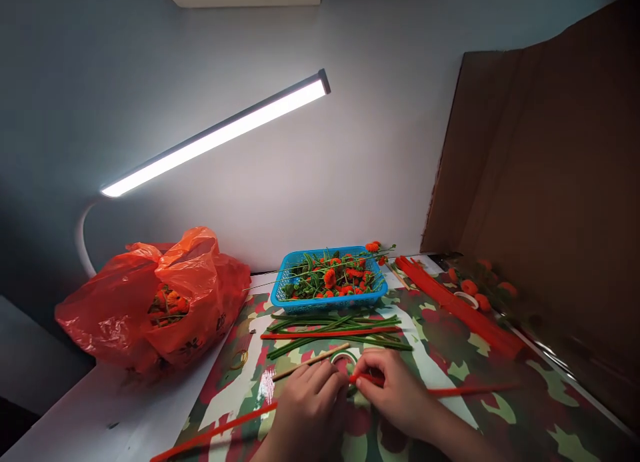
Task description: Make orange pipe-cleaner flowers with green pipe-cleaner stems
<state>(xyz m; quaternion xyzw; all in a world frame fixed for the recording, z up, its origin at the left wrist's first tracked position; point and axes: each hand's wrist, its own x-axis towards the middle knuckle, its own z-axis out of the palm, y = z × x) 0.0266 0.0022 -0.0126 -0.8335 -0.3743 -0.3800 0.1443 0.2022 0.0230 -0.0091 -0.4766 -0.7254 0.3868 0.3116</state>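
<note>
My left hand (313, 395) and my right hand (395, 385) meet low in the middle of the head view, both with fingers closed. Thumb and forefinger of the right hand pinch a red pipe cleaner (470, 390), whose length runs out to the right. Another red length (215, 430) comes out to the left from behind the left hand; whether it is the same piece is hidden. The left fingertips are curled close to the pinch. Just beyond them lie a roll of tape (345, 357), partly covered, and a thin wooden stick (310, 363).
Green pipe cleaners (335, 323) lie before a blue basket (330, 306) of orange flowers. At left, a red plastic bag (200, 282) holds more. A red pipe cleaner bundle (450, 305) lies right, beside a cardboard panel (540, 162). A lit lamp (220, 135) hangs above.
</note>
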